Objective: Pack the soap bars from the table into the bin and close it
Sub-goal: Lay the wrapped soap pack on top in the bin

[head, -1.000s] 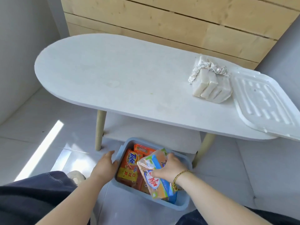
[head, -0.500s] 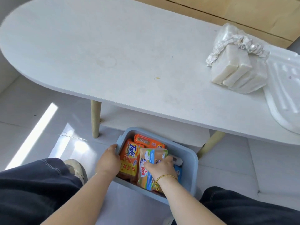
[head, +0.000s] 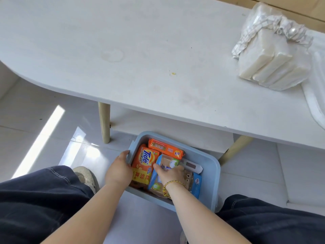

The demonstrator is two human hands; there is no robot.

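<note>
Head view. Q: Which step was in hand?
A: Packing. A soap pack [head: 155,185] was held inside the bin [head: 211,166] in the right hand [head: 169,173] grip; the rim was clasped by the left hand [head: 118,170]. Next, wrapped bars [head: 274,67] on the counter [head: 123,50] were to be fetched.

White table [head: 140,50]: soap pack [head: 274,67], lid [head: 316,95]; floor [head: 52,138]: bin [head: 215,173]

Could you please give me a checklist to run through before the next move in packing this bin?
1. Bin steadied: ok, the left hand grips its rim.
2. Soap pack inside the bin: ok, the right hand has its grip on it there.
3. Table free of soap: not ok, the bagged white bars lie on it.
4. Room in the bin for that bag: cannot tell.
5. Lid on the bin: not ok, it lies at the table's right end.
</note>
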